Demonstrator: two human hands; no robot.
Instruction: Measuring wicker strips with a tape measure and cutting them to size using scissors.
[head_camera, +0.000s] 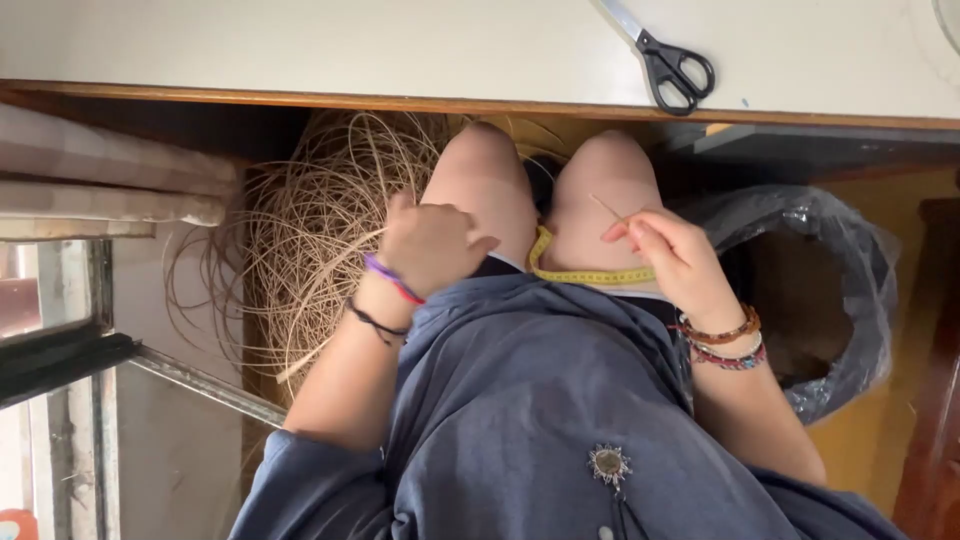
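Observation:
I look down at my lap under a white tabletop (300, 45). My left hand (430, 245) is curled beside my left knee, its fingers among thin tan rattan strands (320, 220) from a loose coil on the floor. My right hand (670, 255) pinches one thin strand (607, 208) over my right knee. A yellow tape measure (585, 275) lies across my thighs between the two hands. Beaded bracelets circle both wrists.
Black-handled scissors (675, 70) lie on the tabletop at the upper right. A bin lined with a black plastic bag (850, 300) stands on the floor to my right. A window frame (70, 350) and folded cloth (110, 180) are at the left.

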